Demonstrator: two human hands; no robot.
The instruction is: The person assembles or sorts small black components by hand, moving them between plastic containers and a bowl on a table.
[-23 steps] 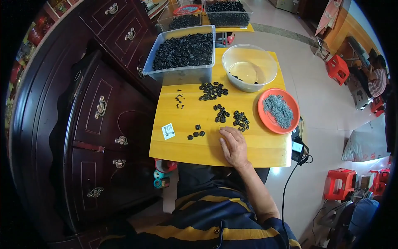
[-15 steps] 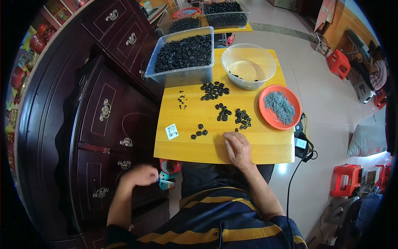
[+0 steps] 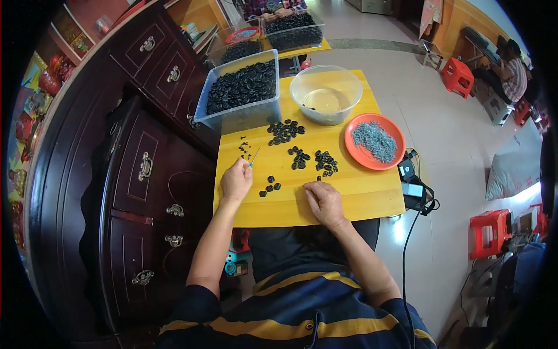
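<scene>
My left hand [image 3: 236,181] is closed around a small screwdriver [image 3: 254,158] over the table's left side; a thin metal shaft and a bit of blue show past the fingers. Just beyond its tip lie several small black screws [image 3: 244,147]. My right hand [image 3: 324,203] rests curled at the near edge of the table, its fingertips turned under, so whatever they hold is hidden. One small black piece [image 3: 319,179] lies by its knuckles. Between the hands sits a small group of black oval pieces [image 3: 269,187]. Farther up are more piles of black pieces [image 3: 286,132].
A clear bin [image 3: 238,110] full of black pieces stands at the back left, beside a clear round bowl [image 3: 326,116]. The red plate [image 3: 397,163] at the right holds grey metal parts. A dark cabinet [image 3: 131,192] borders the table's left. Another person's hands [image 3: 283,12] show beyond.
My left hand has come up from beside the table onto its left part, the screwdriver now showing in it. The right hand has stayed in place on the table. The view has shifted slightly.
</scene>
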